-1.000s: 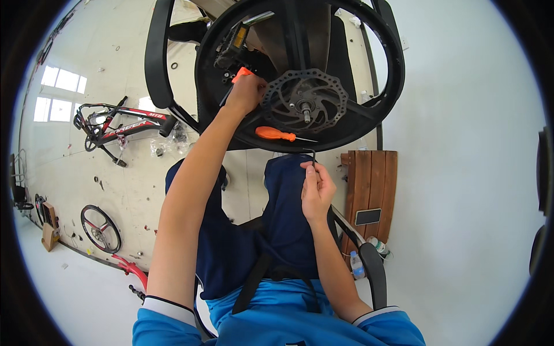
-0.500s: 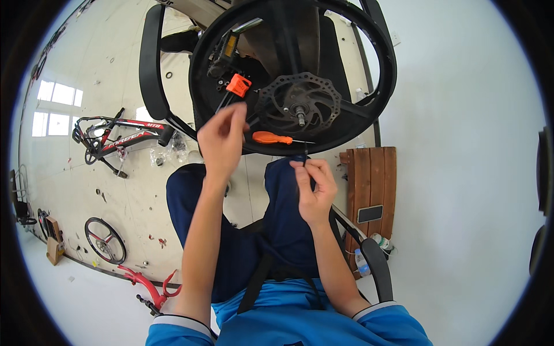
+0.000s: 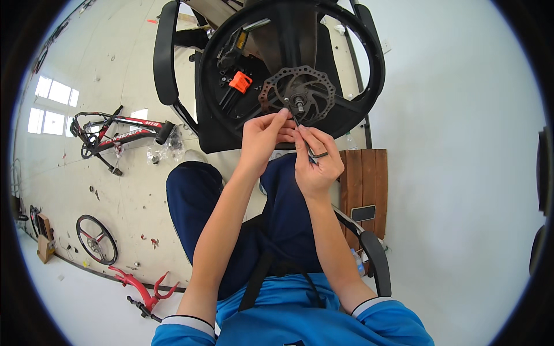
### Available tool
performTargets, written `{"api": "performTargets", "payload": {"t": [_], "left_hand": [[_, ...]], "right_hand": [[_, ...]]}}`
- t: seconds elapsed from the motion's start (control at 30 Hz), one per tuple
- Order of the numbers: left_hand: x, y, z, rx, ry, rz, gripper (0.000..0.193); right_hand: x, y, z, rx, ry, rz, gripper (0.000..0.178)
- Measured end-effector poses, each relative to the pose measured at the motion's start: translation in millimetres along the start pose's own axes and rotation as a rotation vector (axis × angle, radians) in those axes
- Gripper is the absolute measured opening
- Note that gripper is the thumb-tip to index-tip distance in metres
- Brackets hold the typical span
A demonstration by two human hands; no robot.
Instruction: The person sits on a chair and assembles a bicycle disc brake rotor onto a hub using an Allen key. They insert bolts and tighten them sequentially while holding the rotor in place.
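My right hand (image 3: 316,164) is closed on a dark L-shaped hex key (image 3: 318,155); its bent end shows between the fingers, and its shaft points up toward the brake rotor. My left hand (image 3: 265,138) is pinched beside the shaft's upper end; what it grips, if anything, is too small to make out. Both sets of fingertips are at the lower edge of the drilled metal brake rotor (image 3: 271,86), beside the axle (image 3: 299,104). The rotor is on a black spoked wheel (image 3: 376,63) lying across a black office chair. The orange screwdriver cannot be seen now.
On the wheel's left side lie an orange-headed tool (image 3: 240,82) and a pedal (image 3: 232,51). A wooden stool (image 3: 363,179) with a phone (image 3: 363,213) stands right. Left on the floor are a bike frame (image 3: 133,134), a small wheel (image 3: 97,239) and a red frame part (image 3: 141,287).
My left hand has moved right and down to meet my right hand. My right hand has risen with the hex key to the rotor's lower edge. The orange screwdriver has gone from sight.
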State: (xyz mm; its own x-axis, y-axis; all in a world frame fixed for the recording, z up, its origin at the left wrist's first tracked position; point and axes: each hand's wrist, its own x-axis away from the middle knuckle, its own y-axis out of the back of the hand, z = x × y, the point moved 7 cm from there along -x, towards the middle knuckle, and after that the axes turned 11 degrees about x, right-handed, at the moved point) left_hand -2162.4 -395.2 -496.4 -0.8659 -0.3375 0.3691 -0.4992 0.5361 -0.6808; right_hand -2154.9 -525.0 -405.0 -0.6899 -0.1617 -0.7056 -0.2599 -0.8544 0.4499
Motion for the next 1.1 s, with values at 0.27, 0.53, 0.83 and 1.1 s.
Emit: {"api": "performTargets", "payload": {"t": [0.27, 0.53, 0.83, 1.1], "left_hand": [[-19.1, -4.3, -0.5, 0.144, 0.05, -0.052, 0.017], [-27.6, -0.9, 6.1, 0.11, 0.034, -0.041, 0.018], [-30.9, -2.6, -9.5, -0.084, 0.029, -0.104, 0.021], [-43.7, -1.8, -5.1, -0.074, 0.043, -0.15, 0.014]], "right_hand": [[5.6, -7.4, -2.2, 0.006, -0.033, 0.022, 0.018], [8.3, -10.4, -6.5, 0.01, -0.144, 0.059, 0.016], [-12.2, -12.5, 13.9, 0.019, 0.005, 0.101, 0.014], [-31.1, 0.7, 9.1, -0.03, 0.017, 0.265, 0.018]]}}
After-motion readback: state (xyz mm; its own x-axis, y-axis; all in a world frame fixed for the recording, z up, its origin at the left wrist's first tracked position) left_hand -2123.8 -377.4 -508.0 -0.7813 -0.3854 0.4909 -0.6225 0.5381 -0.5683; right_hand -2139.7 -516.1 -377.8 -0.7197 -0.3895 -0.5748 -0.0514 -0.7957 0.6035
